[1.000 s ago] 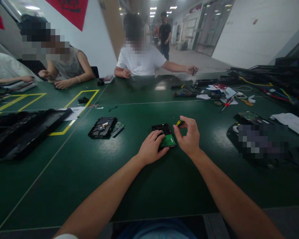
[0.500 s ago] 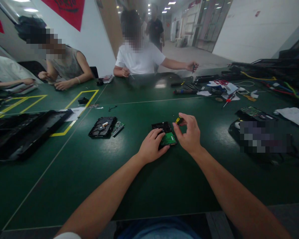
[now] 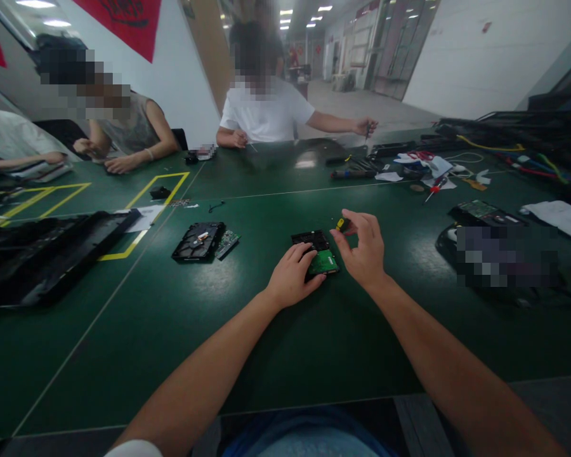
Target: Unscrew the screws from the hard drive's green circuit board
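Note:
A hard drive (image 3: 322,261) with a green circuit board and a black casing lies on the table in front of me. My left hand (image 3: 292,273) steadies it, fingers over its left part and thumb along its near edge. Just right of the drive, my right hand (image 3: 361,244) pinches a screwdriver (image 3: 342,223) by its yellow and black handle, between thumb and fingers. The shaft of the screwdriver cannot be made out.
Left of the drive lie a black drive casing (image 3: 198,241) and a loose circuit board (image 3: 227,243). A long black housing (image 3: 52,251) is further left. On the right are a red screwdriver (image 3: 435,188), another board (image 3: 488,212) and cables. Co-workers sit across the green table (image 3: 247,362).
The screwdriver handle in my right hand has turned or shifted slightly. My left hand stays on the hard drive. The standing person in the background is now mostly hidden.

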The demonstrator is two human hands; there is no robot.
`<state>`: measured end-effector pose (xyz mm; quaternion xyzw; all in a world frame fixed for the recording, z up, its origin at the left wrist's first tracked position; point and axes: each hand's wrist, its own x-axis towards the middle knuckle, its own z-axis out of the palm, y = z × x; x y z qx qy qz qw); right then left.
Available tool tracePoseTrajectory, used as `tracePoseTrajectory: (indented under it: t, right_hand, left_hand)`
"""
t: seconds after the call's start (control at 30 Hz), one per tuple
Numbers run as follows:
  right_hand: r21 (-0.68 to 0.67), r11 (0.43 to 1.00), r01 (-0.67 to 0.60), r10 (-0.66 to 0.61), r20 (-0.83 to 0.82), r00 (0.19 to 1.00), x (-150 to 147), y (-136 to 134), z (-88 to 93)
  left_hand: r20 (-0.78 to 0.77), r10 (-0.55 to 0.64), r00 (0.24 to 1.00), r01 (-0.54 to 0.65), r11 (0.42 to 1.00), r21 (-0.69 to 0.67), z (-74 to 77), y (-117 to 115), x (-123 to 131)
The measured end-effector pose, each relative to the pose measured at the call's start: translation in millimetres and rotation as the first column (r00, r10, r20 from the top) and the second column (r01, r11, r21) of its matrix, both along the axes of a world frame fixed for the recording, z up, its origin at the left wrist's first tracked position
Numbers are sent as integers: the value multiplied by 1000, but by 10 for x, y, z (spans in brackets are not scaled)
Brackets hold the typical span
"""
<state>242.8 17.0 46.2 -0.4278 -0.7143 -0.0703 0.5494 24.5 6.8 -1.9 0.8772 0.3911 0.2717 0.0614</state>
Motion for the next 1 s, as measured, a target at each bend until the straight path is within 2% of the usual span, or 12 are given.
tracePoseTrajectory:
  t: [0.23,0.43,0.77,1.0]
  right_hand:
    - [14,1000,20,-20,-20,1000,-2,17,-29]
    - [-26,999,22,-24,-48,999,-19,95,-43]
    - [-63,998,-9,10,11,1000,-20,132,-77]
    - [-11,1000,-2,1,-26,1000,-2,122,-76]
  left_hand:
    - [-8,4,1000,-4,1000,-16,2,-9,5]
    - [-12,2,1000,-3,1000,-7,7,-14,3]
    - [-13,1,1000,-1,1000,-15,35,-19,2]
    - [-10,6,1000,-6,1000,-23,35,-17,7]
